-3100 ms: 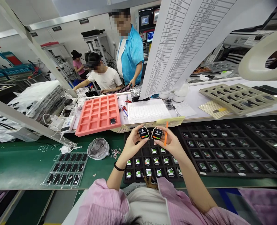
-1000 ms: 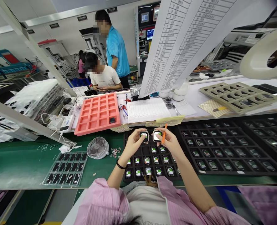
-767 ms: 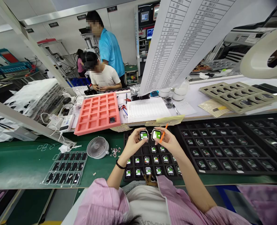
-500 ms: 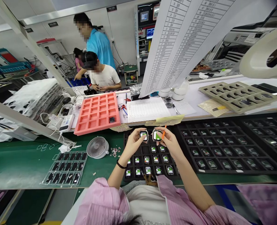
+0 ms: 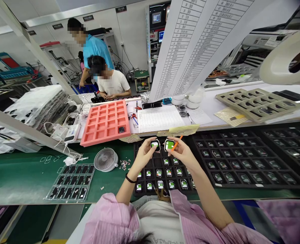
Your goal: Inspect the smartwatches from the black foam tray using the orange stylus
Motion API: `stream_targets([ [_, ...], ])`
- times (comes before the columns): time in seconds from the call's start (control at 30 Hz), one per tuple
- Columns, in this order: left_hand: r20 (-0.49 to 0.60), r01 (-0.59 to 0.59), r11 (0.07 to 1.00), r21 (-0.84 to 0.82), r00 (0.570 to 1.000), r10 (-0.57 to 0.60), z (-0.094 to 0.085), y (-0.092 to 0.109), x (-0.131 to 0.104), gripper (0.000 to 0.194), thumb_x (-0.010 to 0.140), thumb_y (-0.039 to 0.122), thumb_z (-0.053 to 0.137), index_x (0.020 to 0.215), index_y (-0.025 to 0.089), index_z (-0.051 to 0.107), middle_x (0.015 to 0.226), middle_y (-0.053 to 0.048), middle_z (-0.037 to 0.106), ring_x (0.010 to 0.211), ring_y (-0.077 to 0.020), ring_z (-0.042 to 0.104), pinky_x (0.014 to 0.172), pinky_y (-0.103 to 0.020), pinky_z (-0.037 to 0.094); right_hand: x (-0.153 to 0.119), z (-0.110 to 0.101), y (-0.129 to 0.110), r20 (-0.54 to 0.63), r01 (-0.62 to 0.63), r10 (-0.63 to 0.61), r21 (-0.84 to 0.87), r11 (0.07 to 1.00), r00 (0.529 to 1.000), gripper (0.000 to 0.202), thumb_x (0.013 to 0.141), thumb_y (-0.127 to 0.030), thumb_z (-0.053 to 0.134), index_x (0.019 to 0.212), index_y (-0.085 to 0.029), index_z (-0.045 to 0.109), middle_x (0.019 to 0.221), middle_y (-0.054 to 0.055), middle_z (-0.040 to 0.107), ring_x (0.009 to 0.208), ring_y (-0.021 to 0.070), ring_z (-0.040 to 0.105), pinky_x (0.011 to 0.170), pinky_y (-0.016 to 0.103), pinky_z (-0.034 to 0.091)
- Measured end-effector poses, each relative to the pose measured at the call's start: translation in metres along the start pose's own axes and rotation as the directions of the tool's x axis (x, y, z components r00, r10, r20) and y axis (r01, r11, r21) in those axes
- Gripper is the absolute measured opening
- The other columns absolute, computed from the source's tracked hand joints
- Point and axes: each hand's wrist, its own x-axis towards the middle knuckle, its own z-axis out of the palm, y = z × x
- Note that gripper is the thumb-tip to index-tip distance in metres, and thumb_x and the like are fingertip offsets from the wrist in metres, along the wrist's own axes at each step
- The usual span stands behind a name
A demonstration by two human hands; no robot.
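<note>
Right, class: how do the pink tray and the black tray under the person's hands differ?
The pink tray holds one dark item in a corner pocket; the black tray holds many watches with lit screens. The pink tray lies on the raised shelf, the black tray on the green bench. The left hand and right hand partly hide the black tray, not the pink tray. Both have pockets in rows.

I see a thin gap between the left watch (image 5: pixel 155 144) and the right watch (image 5: pixel 169 145), held in the left hand (image 5: pixel 143 155) and the right hand (image 5: pixel 184 151). Ahead of them, the shelf (image 5: pixel 211 126) blocks the way, and a big paper (image 5: pixel 190 51) hangs over it. To their left a fan (image 5: pixel 105 160) stands up, with open green table (image 5: pixel 109 189) nearer the body. A black tray (image 5: pixel 154 164) lies under them.
</note>
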Motion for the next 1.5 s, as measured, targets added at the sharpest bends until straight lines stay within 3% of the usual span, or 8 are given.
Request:
stream_targets([
  [0.27, -0.024, -0.010, 1.000, -0.016, 1.000, 0.010, 0.001, -0.002, 0.001, 0.048, 0.085, 0.048, 0.060, 0.123, 0.019, 0.054, 0.092, -0.004, 0.055, 0.056, -0.0055, 0.036, 0.044, -0.018, 0.032, -0.002, -0.001, -0.001, 0.021, -0.027, 0.027, -0.013, 1.000, 0.999, 0.049, 0.078, -0.038, 0.071, 0.123, -0.025, 0.054, 0.091, 0.005, 0.063, 0.063, 0.0146, 0.059, 0.048, 0.026, 0.045],
  [0.57, -0.058, 0.036, 0.999, -0.001, 0.998, -0.036, -0.001, 0.004, 0.000, 0.043, 0.088, 0.050, 0.051, 0.116, 0.020, 0.061, 0.092, -0.003, 0.060, 0.047, -0.0024, 0.038, 0.044, -0.019, 0.034, -0.006, 0.002, -0.016, -0.013, -0.064, 0.065, 0.038, 0.997, 0.998, 0.042, 0.083, -0.045, 0.063, 0.118, -0.025, 0.057, 0.081, 0.003, 0.060, 0.056, 0.0135, 0.058, 0.038, 0.022, 0.028],
  [0.8, -0.042, 0.035, 0.999, 0.024, 0.999, -0.034, 0.002, 0.006, 0.002, 0.039, 0.088, 0.048, 0.052, 0.109, 0.018, 0.064, 0.085, -0.003, 0.062, 0.050, -0.0054, 0.044, 0.045, -0.020, 0.035, -0.008, 0.004, -0.021, -0.055, -0.095, 0.097, 0.047, 0.994, 0.994, 0.041, 0.082, -0.047, 0.065, 0.115, -0.025, 0.060, 0.082, 0.003, 0.061, 0.054, 0.0124, 0.059, 0.038, 0.022, 0.029],
  [1.07, 0.071, 0.000, 1.000, -0.004, 0.998, 0.000, 0.005, 0.006, -0.002, 0.047, 0.086, 0.039, 0.059, 0.128, 0.021, 0.050, 0.114, -0.009, 0.057, 0.063, -0.0073, 0.048, 0.052, -0.020, 0.042, -0.005, 0.007, -0.020, -0.197, -0.121, 0.137, 0.091, 0.989, 0.971, 0.040, 0.068, -0.046, 0.077, 0.098, -0.022, 0.066, 0.077, 0.001, 0.065, 0.051, 0.0094, 0.050, 0.047, 0.025, 0.045],
  [1.17, 0.072, 0.007, 1.000, 0.008, 0.997, -0.008, 0.006, 0.008, -0.003, 0.051, 0.084, 0.035, 0.063, 0.130, 0.022, 0.048, 0.116, -0.010, 0.056, 0.070, -0.0093, 0.052, 0.054, -0.020, 0.042, -0.004, 0.003, -0.014, -0.153, -0.077, 0.083, 0.041, 0.996, 0.985, 0.043, 0.068, -0.044, 0.078, 0.103, -0.022, 0.064, 0.080, 0.001, 0.065, 0.050, 0.0097, 0.050, 0.049, 0.028, 0.048],
  [1.37, -0.025, 0.019, 1.000, 0.012, 1.000, -0.019, 0.005, 0.008, 0.001, 0.039, 0.086, 0.046, 0.058, 0.113, 0.018, 0.059, 0.095, -0.006, 0.061, 0.054, -0.0054, 0.043, 0.045, -0.019, 0.035, -0.005, -0.004, -0.004, -0.014, 0.006, -0.006, -0.003, 1.000, 1.000, 0.052, 0.071, -0.038, 0.077, 0.117, -0.025, 0.058, 0.086, 0.003, 0.064, 0.063, 0.0145, 0.059, 0.064, 0.034, 0.055],
  [1.5, -0.038, 0.040, 0.999, 0.018, 0.999, -0.039, 0.005, 0.006, 0.002, 0.037, 0.087, 0.049, 0.055, 0.102, 0.016, 0.063, 0.080, -0.003, 0.060, 0.051, -0.0058, 0.040, 0.042, -0.018, 0.031, -0.007, -0.007, -0.004, 0.033, -0.008, 0.008, -0.021, 1.000, 0.999, 0.049, 0.079, -0.037, 0.070, 0.124, -0.026, 0.054, 0.091, 0.005, 0.063, 0.068, 0.0166, 0.062, 0.054, 0.029, 0.051],
])
